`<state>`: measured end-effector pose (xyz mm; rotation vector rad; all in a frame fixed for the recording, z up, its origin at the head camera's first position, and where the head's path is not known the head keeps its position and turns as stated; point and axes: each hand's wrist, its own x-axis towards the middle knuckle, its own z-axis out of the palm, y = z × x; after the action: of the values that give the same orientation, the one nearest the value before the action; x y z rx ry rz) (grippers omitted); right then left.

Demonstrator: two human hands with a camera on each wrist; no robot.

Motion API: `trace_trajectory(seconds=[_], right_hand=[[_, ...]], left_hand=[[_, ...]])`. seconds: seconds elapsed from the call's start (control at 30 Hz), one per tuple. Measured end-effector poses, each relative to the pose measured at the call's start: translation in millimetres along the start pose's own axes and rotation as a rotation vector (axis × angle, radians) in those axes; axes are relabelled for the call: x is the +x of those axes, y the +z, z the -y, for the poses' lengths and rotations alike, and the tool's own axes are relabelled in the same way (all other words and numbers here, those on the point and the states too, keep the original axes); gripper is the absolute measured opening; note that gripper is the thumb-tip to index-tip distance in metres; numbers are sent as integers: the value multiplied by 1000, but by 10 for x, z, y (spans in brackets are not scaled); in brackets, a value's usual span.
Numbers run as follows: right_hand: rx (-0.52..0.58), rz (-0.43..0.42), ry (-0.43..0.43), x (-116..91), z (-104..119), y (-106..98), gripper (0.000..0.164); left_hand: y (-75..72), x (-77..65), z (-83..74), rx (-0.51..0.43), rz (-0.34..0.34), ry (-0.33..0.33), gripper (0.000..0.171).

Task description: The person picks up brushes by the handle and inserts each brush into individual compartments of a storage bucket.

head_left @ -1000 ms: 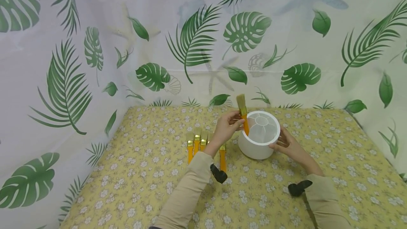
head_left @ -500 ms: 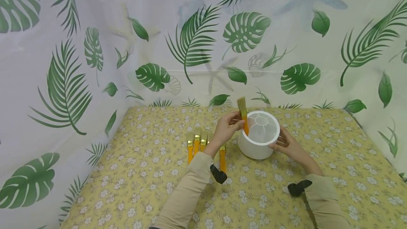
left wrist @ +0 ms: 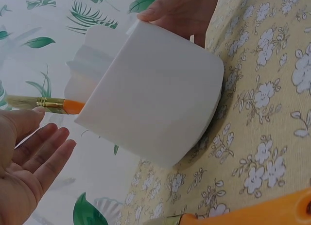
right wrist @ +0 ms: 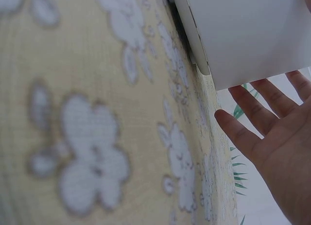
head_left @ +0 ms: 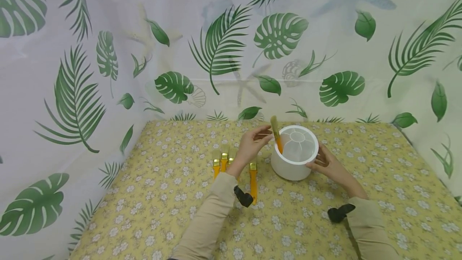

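Note:
A round white container [head_left: 290, 170] with inner compartments stands on the table. One paintbrush [head_left: 276, 131] with an orange handle leans in it at the left rim, bristles up. My left hand [head_left: 251, 145] is just left of that brush, fingers spread; in the left wrist view its thumb lies close against the brush's metal band, and I cannot tell whether they touch. The fingers of my right hand [head_left: 330, 167] rest fairly straight against the container's right side, its thumb near the rim. The brush's lower end is hidden inside the container.
Several orange-handled brushes [head_left: 224, 162] lie left of the container, partly behind my left forearm. A separate brush [head_left: 254, 181] lies nearer the container. Yellow floral cloth [head_left: 159, 212] covers the table, and a leaf-print curtain [head_left: 223, 103] hangs behind.
My left hand's fingers have come off the brush and drawn slightly left. The brush has sunk lower and tilts in the container. My right hand stays at the container's side.

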<state>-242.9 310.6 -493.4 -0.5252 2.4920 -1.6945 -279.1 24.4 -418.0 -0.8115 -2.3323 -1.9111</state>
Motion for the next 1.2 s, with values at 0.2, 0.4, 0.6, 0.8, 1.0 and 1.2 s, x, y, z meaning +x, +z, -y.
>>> trace_trajectory(seconds=[0.2, 0.4, 0.6, 0.8, 1.0, 1.2], right_hand=[[-9, 3, 0, -1, -18, -1, 82], [-13, 0, 10, -4, -13, 2, 83], [-21, -10, 1, -10, -2, 2, 82], [-24, -17, -15, -4, 20, 5, 80], [-30, -35, -21, 11, 17, 4, 79], [-33, -48, -26, 9, 13, 4, 77]], left_hand=[[-58, -75, -60, 36, 14, 17, 38], [-76, -100, -17, 45, 21, 14, 37], [-109, -146, -5, 49, 31, -19, 37], [-162, -187, 6, 54, 32, -47, 39], [-219, -229, 10, 66, 30, -62, 39], [-275, -264, 29, 78, 35, -53, 38]])
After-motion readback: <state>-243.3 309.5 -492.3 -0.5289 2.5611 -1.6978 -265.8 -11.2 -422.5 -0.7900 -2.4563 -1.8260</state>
